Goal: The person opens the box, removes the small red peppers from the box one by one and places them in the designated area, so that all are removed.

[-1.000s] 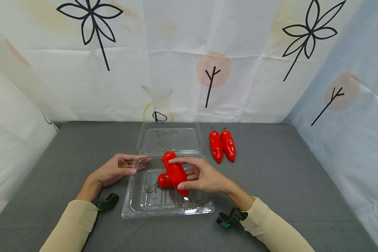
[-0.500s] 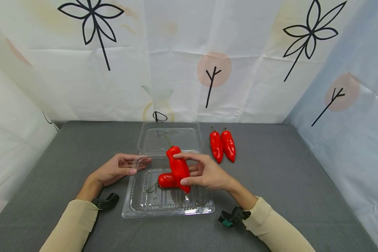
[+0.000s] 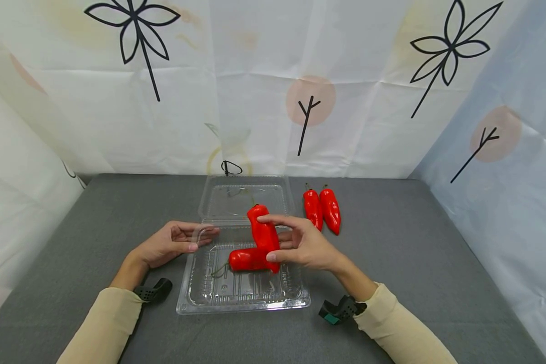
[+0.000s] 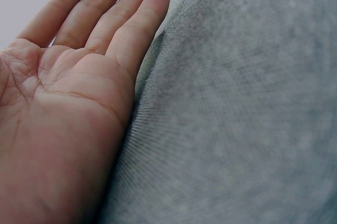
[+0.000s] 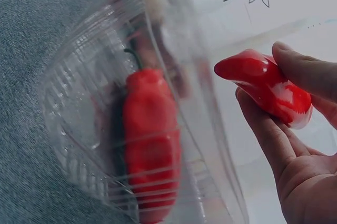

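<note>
My right hand [image 3: 307,246] pinches a red pepper [image 3: 265,231] between thumb and fingers, above the clear plastic container [image 3: 209,298]. In the right wrist view the held pepper [image 5: 268,84] is apart from the container wall. Another red pepper [image 5: 152,129] lies inside the container, its stem to the left in the head view and its right end hidden behind the held one. My left hand [image 3: 166,245] is at the container's left edge, fingers nearly straight. In the left wrist view the fingertips of that hand [image 4: 79,76] meet the clear plastic rim.
Two more red peppers [image 3: 330,210] lie side by side on the grey cloth [image 3: 391,263], right of the container's open lid [image 3: 245,197]. The lid lies flat behind the base. A printed fabric backdrop [image 3: 255,91] rises behind the table.
My right hand has moved right and slightly away from me with the pepper, which has turned more upright in view. More of the pepper in the container shows. The left hand stays put.
</note>
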Demonstrator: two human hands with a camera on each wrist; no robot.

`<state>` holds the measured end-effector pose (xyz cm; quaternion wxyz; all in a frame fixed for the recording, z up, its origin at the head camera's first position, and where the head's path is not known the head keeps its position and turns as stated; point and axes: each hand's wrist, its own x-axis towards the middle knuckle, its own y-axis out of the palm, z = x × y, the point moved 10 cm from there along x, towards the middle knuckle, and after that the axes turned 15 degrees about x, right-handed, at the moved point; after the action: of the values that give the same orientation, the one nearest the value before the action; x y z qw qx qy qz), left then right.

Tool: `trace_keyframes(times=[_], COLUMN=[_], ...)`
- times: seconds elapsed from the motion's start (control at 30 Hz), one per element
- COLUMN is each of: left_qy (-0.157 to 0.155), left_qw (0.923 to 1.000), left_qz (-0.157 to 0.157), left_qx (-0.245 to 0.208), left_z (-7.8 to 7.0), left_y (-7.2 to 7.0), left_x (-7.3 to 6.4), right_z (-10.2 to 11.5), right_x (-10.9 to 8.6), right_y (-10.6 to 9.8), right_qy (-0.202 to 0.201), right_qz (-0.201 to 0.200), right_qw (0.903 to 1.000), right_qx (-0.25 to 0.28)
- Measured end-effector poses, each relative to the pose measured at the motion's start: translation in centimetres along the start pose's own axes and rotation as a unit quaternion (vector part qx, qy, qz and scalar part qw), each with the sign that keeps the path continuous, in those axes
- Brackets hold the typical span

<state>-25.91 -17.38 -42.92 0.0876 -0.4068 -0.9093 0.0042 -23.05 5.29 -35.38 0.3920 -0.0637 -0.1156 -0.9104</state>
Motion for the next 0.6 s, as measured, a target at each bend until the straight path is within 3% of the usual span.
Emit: trace_keyframes(times=[0.6], left_qy=[-0.007], left_qw=[1.0], left_qz=[-0.002], left_qx=[-0.005], left_z=[0.0], left_y=[0.0], left_x=[0.0], right_z=[2.4], right_x=[-0.9], right_y=[-4.4], right_qy=[-0.012], right_qz=[-0.063], right_qw=[0.9973], right_qx=[-0.036])
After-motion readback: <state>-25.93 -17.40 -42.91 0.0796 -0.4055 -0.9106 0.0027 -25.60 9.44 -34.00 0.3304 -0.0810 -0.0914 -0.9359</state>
